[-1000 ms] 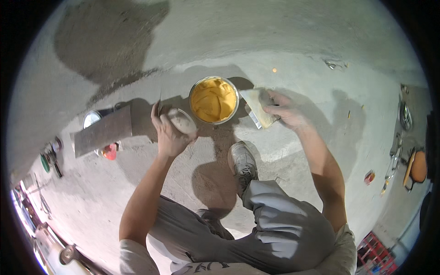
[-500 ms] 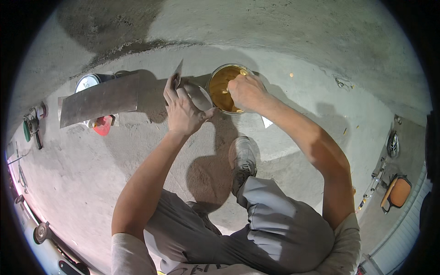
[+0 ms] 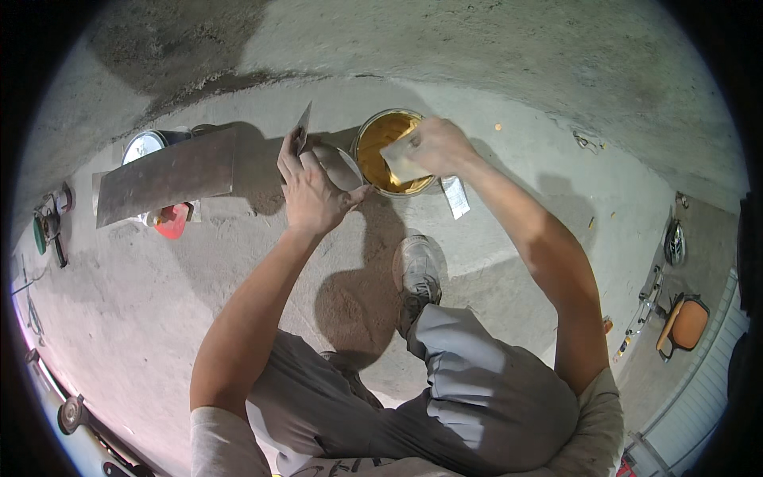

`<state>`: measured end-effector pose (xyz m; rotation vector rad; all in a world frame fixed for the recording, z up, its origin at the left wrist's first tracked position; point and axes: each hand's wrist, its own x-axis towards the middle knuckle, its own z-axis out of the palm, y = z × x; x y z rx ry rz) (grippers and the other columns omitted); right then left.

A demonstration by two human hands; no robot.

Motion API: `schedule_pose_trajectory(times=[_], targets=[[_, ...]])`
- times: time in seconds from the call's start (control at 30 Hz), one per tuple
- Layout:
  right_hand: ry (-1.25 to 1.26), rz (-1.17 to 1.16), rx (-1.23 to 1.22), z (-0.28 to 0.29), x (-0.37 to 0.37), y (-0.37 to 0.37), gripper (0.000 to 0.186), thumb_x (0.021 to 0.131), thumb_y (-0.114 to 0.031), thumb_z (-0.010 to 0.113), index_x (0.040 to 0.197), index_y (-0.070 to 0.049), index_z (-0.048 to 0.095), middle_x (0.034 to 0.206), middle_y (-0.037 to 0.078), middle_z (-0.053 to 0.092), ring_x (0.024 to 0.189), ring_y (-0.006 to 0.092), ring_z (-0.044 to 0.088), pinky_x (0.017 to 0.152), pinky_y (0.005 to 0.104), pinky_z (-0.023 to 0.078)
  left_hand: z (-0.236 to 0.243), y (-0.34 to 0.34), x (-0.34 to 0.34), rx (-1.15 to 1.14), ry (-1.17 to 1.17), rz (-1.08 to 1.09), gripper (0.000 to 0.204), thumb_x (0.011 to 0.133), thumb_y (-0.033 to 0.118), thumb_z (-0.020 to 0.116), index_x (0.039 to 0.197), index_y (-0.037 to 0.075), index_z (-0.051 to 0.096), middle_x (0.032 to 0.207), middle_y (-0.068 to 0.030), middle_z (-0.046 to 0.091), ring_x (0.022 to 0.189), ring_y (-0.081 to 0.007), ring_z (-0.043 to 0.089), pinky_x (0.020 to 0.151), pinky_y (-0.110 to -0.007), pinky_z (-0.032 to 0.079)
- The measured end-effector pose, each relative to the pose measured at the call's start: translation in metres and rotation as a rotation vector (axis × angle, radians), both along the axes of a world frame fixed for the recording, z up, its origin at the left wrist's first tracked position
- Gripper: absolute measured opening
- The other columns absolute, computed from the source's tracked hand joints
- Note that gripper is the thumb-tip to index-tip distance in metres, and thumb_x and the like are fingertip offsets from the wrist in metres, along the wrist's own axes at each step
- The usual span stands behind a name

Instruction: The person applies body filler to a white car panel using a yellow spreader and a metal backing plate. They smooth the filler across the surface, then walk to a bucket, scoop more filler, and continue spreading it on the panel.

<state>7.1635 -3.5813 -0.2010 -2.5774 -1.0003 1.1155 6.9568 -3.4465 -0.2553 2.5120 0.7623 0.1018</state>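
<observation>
A round tin (image 3: 358, 163) of yellow-brown paste stands on the floor in front of me. My right hand (image 3: 445, 149) is closed on a thin, flat, pale scraper (image 3: 404, 161), tilted over the tin's opening with its edge at the paste. My left hand (image 3: 312, 191) is beside the tin, its thumb close to the rim. A thin metal scraper blade (image 3: 305, 119) sticks up from between its fingers. A grey surface with a curved edge (image 3: 340, 165) shows between that hand and the tin; I cannot tell whether the hand touches it.
To the left, a long metal plate (image 3: 167, 176) lies across a can (image 3: 145, 146) and a red object (image 3: 172, 222). A silver tube (image 3: 455, 197) lies right of the tin. My shoe (image 3: 417, 266) is on the floor nearer me. An orange-and-black object (image 3: 690, 326) lies far right.
My right hand has lifted slightly and drawn back to the right, bringing the scraper's pale face into view above the paste. The silver tube shows more. The left hand has barely moved.
</observation>
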Motion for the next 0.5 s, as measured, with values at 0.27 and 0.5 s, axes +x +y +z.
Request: schedule_pose_trajectory(times=[0.27,0.5], targets=[[0.138,-0.54,0.256,0.044,0.023,-0.056,0.048,0.086,-0.03,0.079,0.108,0.012,0.074,0.095,0.02,0.077,0.087,0.0242,0.074,0.079,0.0354,0.055,0.022,0.005,0.006,-0.011,-0.028,-0.062,0.106,0.069,0.045,0.094,0.137,-0.016,0.041,0.157,-0.0335,0.024,0.15,-0.0488,0.025,0.12,-0.054,0.037],[-0.126,-0.537,0.479,0.078,0.0,-0.119,0.03,0.086,-0.016,0.079,0.108,0.003,0.075,0.089,0.014,0.078,0.079,0.0173,0.073,0.072,0.0333,0.055,0.048,-0.017,0.05,0.115,-0.115,-0.315,0.091,0.069,0.04,0.094,0.138,-0.002,0.051,0.159,-0.0214,0.033,0.149,-0.0426,0.032,0.119,-0.058,0.036]])
